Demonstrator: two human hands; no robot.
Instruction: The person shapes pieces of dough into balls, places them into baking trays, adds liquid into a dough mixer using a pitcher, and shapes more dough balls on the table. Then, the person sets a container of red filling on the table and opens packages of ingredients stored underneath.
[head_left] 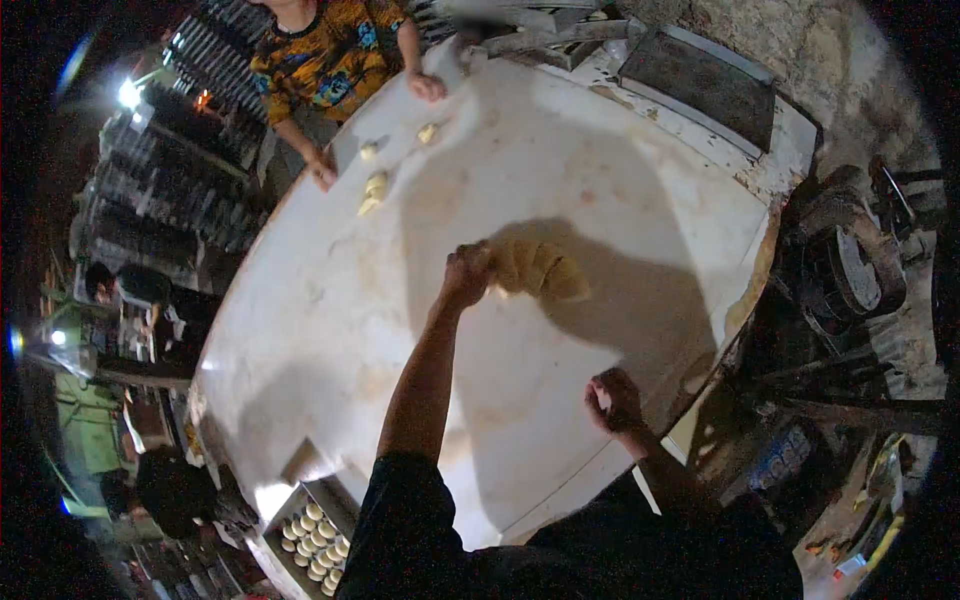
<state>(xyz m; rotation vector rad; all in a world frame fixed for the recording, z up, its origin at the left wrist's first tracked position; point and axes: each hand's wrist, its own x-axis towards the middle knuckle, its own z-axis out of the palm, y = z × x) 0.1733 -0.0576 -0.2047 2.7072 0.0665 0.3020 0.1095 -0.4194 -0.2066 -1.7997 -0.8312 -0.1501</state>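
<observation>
Broadly, a big white table (330, 260) takes up most of the view, its top patchily stained and crossed by a wide dark shadow (640, 220). Across it, at the far left edge, stands another person (325, 60) in a patterned yellow, black and blue shirt, both hands at the table's rim. A dark rectangular tray (698, 88) sits at the far right corner. At the near left, a smaller tray (334, 506) holds rows of pale round balls. Around the middle of the table lies the dough (540, 268), cut across into thick segments that run side by side in a slightly curved row. The left hand (468, 275) is at the row's left end, fingers bent against it; whether they grip it, I cannot tell. Well apart from the dough, the right hand (613, 402) is loosely curled near the table's near right edge; I cannot tell whether anything is inside. Smallest are the few dough pieces (376, 185) near the other person.
</observation>
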